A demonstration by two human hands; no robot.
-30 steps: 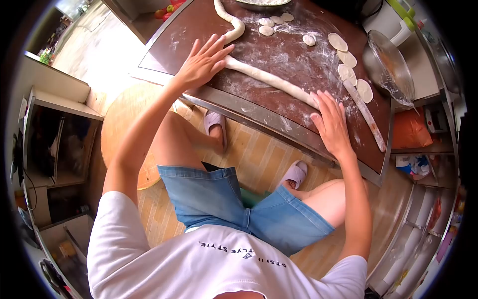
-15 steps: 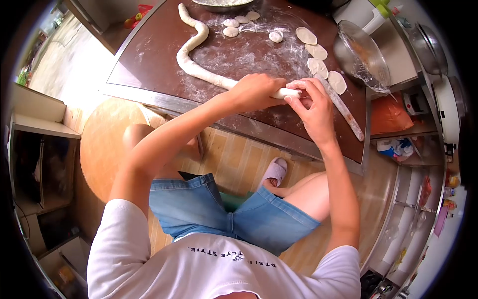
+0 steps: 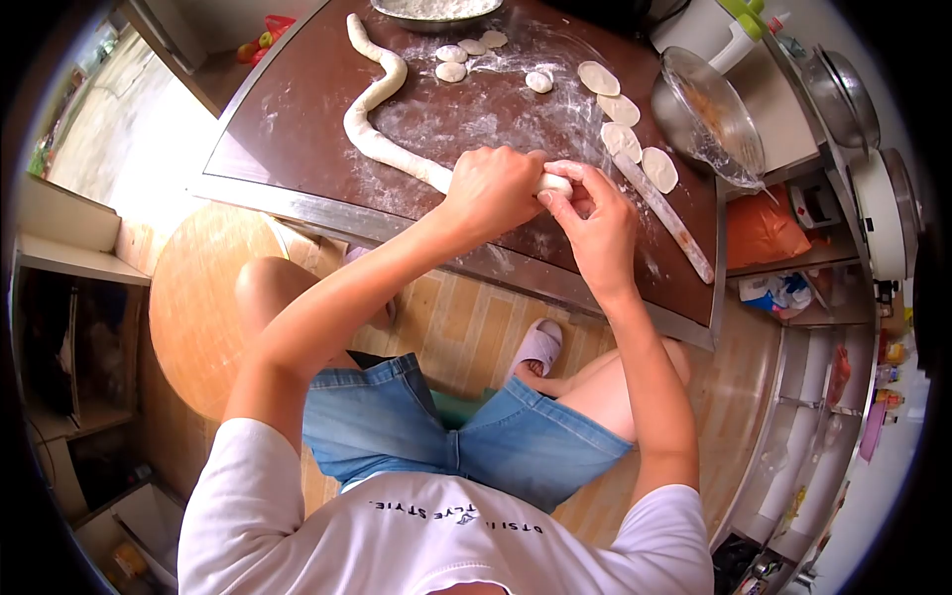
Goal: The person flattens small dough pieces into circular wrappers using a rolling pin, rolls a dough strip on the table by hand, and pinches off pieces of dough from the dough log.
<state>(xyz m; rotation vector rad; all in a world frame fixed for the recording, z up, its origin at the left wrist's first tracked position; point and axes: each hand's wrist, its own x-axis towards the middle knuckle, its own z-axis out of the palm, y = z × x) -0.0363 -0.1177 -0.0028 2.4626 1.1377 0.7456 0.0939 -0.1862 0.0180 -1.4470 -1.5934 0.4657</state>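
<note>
A long dough rope [image 3: 375, 144] snakes over the floured brown table [image 3: 288, 129], its near end running into my hands. My left hand [image 3: 496, 186] is wrapped round the rope close to that end. My right hand [image 3: 595, 213] pinches the tip of the same rope between thumb and fingers, right beside the left. Just past my right hand lies a floury rolling pin [image 3: 666, 216], with several flat dough wrappers [image 3: 621, 141] in a line by it. Farther back are a small dough piece [image 3: 538, 81] and a few dough discs [image 3: 451, 71].
A bowl of flour [image 3: 436, 8] stands at the far edge. A metal bowl partly covered in plastic film [image 3: 709, 114] sits at the right, near a white jug with a green lid [image 3: 739, 40]. A round wooden stool [image 3: 193, 307] is left, shelves [image 3: 793, 288] right.
The whole view has shifted slightly, so the table appears a little left. Both hands keep hold of the dough rope; less of its end shows between them.
</note>
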